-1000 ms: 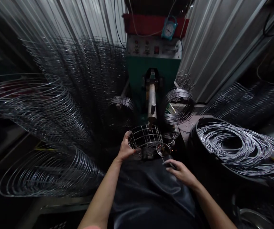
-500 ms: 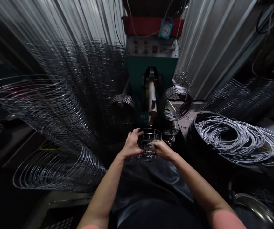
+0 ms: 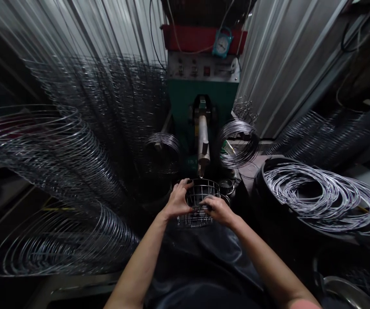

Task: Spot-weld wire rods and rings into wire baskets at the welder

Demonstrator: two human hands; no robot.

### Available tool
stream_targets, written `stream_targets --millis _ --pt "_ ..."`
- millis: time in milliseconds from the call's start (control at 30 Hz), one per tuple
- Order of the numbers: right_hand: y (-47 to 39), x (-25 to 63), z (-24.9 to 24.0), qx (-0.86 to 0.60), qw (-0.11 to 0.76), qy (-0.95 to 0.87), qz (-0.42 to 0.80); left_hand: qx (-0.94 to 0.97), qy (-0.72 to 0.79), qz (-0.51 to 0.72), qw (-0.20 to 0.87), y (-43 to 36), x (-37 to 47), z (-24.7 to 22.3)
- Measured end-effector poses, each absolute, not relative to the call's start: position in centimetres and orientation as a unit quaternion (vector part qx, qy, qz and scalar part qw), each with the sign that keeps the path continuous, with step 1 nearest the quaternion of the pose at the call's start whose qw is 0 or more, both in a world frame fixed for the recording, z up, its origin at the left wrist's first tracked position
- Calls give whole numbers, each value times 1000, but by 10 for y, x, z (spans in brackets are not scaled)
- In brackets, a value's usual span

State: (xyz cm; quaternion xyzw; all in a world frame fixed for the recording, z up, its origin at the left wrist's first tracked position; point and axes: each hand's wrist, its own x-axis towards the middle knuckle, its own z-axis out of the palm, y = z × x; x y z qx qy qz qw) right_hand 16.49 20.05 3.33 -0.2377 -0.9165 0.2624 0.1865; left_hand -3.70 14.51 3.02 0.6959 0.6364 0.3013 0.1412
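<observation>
A small round wire basket [image 3: 203, 189] is held low in front of me, just below the tip of a metal machine arm [image 3: 203, 141]. My left hand [image 3: 178, 199] grips its left side, fingers over the upper rim and thumb lower down. On the right, my right hand [image 3: 217, 208] is closed at the basket's near edge, thumb and fingers pinched on the wire there. Whether a separate small piece sits in that pinch cannot be made out. Under the basket lies a dark shiny apron [image 3: 204, 257].
Tall stacks of wire rings [image 3: 43, 150] crowd the left. A green machine [image 3: 185, 98] with a blue clock [image 3: 222, 44] stands ahead. Wire coils hang on both sides of its arm. To the right, a black tub [image 3: 264, 171] holds loose wire rings [image 3: 329, 189].
The view has tilted slightly, so the machine and the stacks appear a little lower. Both hands keep the same hold on the wire basket, with barely any movement.
</observation>
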Motion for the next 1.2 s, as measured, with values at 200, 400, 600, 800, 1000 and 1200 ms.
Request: stream_targets --millis 200,400,600,800,1000,1200 --pt "211 162 32 -244 191 -919 245 700 624 318 140 156 -41 27" --pt "228 151 41 -257 186 -922 221 688 624 335 156 177 -49 25" --pt "226 154 39 -273 200 -917 211 688 618 351 147 179 -46 21" --pt "233 146 30 -323 211 -899 205 668 661 321 113 190 -46 25" --pt "231 144 31 -371 344 -819 272 634 690 323 133 201 -45 30" --pt "192 202 -24 -457 390 -656 457 607 719 319 109 194 -36 31"
